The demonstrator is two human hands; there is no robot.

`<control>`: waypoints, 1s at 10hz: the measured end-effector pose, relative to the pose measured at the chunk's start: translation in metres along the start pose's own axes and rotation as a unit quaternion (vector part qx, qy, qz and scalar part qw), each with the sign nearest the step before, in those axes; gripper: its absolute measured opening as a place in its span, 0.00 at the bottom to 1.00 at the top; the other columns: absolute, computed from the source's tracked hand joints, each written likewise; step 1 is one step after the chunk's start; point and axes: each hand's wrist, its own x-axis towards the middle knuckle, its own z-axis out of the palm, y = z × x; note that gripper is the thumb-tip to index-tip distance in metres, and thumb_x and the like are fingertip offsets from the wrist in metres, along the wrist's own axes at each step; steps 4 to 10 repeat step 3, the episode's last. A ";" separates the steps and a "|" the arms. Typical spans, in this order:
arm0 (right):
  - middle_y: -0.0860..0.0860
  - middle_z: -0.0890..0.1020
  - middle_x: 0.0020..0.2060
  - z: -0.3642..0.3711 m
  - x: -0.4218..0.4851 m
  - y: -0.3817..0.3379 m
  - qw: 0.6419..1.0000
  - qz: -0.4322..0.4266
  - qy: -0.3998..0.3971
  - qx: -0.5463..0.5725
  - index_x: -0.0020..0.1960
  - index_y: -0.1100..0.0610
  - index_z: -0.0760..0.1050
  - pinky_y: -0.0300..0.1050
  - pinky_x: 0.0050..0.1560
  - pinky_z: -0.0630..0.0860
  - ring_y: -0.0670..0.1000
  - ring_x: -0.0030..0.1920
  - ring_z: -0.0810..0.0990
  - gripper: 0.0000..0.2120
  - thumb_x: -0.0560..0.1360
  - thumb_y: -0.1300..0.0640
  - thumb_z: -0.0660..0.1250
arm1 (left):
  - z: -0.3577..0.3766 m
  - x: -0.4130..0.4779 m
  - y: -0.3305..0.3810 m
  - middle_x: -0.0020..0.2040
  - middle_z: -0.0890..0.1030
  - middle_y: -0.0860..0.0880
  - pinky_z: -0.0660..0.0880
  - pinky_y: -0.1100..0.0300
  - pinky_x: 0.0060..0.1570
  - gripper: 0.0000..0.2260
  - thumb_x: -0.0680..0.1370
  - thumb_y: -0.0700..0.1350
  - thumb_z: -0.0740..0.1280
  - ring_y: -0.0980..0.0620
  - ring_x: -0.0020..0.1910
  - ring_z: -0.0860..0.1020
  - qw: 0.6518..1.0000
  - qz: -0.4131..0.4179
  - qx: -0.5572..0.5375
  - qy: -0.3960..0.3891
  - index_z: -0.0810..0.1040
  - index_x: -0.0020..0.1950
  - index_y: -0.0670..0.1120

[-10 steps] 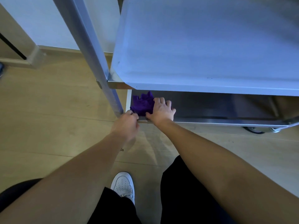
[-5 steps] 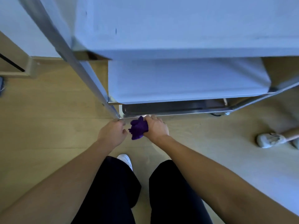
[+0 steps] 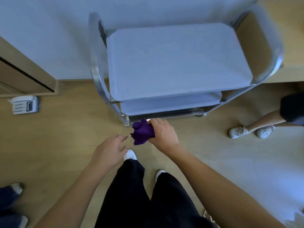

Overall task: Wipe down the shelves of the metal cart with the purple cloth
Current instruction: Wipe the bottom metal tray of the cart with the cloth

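Note:
The metal cart (image 3: 177, 63) stands ahead against the wall, seen from above, with three stacked shelves and curved side rails. My right hand (image 3: 162, 133) grips the bunched purple cloth (image 3: 142, 134) in the air, just in front of the cart's bottom shelf edge (image 3: 164, 115). My left hand (image 3: 110, 149) hovers lower left of the cloth with its fingers loosely apart, holding nothing and touching nothing.
Wooden floor all around. Another person's legs and white shoes (image 3: 251, 131) stand right of the cart. Someone's feet (image 3: 14, 190) are at the lower left. A white device (image 3: 24, 104) lies on the floor by a wooden cabinet (image 3: 24, 74) at left.
The view has risen from crouching to standing. My right hand pulled the cloth off the bottom shelf and away from the cart. My left hand let go of the cart's leg.

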 end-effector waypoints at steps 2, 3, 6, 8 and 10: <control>0.48 0.77 0.52 -0.088 0.015 -0.072 0.996 -0.064 0.061 -0.025 0.59 0.52 0.72 0.48 0.47 0.70 0.54 0.52 0.74 0.18 0.71 0.48 0.68 | -0.108 -0.025 0.018 0.56 0.78 0.58 0.76 0.54 0.47 0.15 0.77 0.50 0.64 0.52 0.52 0.78 0.992 0.052 -0.025 0.111 0.75 0.63 0.54; 0.47 0.76 0.51 -0.124 0.028 -0.106 0.993 -0.082 0.083 -0.032 0.58 0.50 0.71 0.48 0.48 0.72 0.52 0.50 0.73 0.19 0.70 0.48 0.69 | -0.155 -0.023 0.024 0.54 0.78 0.60 0.77 0.56 0.44 0.15 0.76 0.51 0.66 0.54 0.49 0.79 0.978 0.097 -0.039 0.181 0.75 0.63 0.55; 0.47 0.76 0.51 -0.124 0.028 -0.106 0.993 -0.082 0.083 -0.032 0.58 0.50 0.71 0.48 0.48 0.72 0.52 0.50 0.73 0.19 0.70 0.48 0.69 | -0.155 -0.023 0.024 0.54 0.78 0.60 0.77 0.56 0.44 0.15 0.76 0.51 0.66 0.54 0.49 0.79 0.978 0.097 -0.039 0.181 0.75 0.63 0.55; 0.47 0.76 0.51 -0.124 0.028 -0.106 0.993 -0.082 0.083 -0.032 0.58 0.50 0.71 0.48 0.48 0.72 0.52 0.50 0.73 0.19 0.70 0.48 0.69 | -0.155 -0.023 0.024 0.54 0.78 0.60 0.77 0.56 0.44 0.15 0.76 0.51 0.66 0.54 0.49 0.79 0.978 0.097 -0.039 0.181 0.75 0.63 0.55; 0.47 0.76 0.51 -0.124 0.028 -0.106 0.993 -0.082 0.083 -0.032 0.58 0.50 0.71 0.48 0.48 0.72 0.52 0.50 0.73 0.19 0.70 0.48 0.69 | -0.155 -0.023 0.024 0.54 0.78 0.60 0.77 0.56 0.44 0.15 0.76 0.51 0.66 0.54 0.49 0.79 0.978 0.097 -0.039 0.181 0.75 0.63 0.55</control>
